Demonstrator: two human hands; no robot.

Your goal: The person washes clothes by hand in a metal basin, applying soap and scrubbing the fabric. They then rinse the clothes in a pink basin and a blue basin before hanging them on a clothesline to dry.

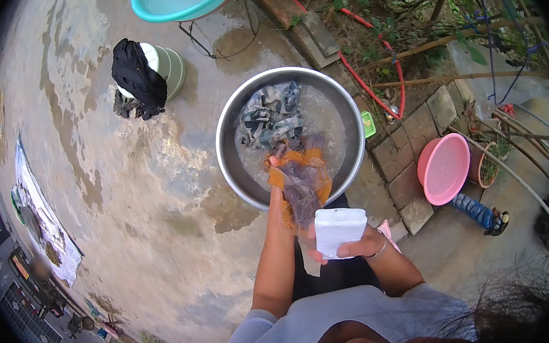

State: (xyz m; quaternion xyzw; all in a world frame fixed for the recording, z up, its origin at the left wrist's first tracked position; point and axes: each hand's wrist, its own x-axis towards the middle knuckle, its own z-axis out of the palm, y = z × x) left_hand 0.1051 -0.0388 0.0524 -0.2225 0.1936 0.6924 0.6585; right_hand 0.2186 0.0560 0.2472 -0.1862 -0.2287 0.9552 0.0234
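Observation:
A wide metal basin (226, 166) of water stands in front of me. My left hand (276, 173) is at its near side, closed on a wet orange and greyish-purple cloth (301, 175), which partly covers the fingers. The cloth hangs over the near rim toward my lap. Just short of the rim, my right hand (359, 245) grips a thick white block (339, 230) that looks like a bar of soap, thumb on one side and fingers on the other. A grey-green patterned garment (273, 113) lies in the water at the basin's far left.
A pale green bucket (174, 72) with black clothing (139, 72) over its rim stands far left. Beyond is a turquoise basin (188, 13) on a metal stand. To the right are a green soap dish (368, 124), a pink basin (445, 168), a red hose (373, 99) and bricks (409, 133).

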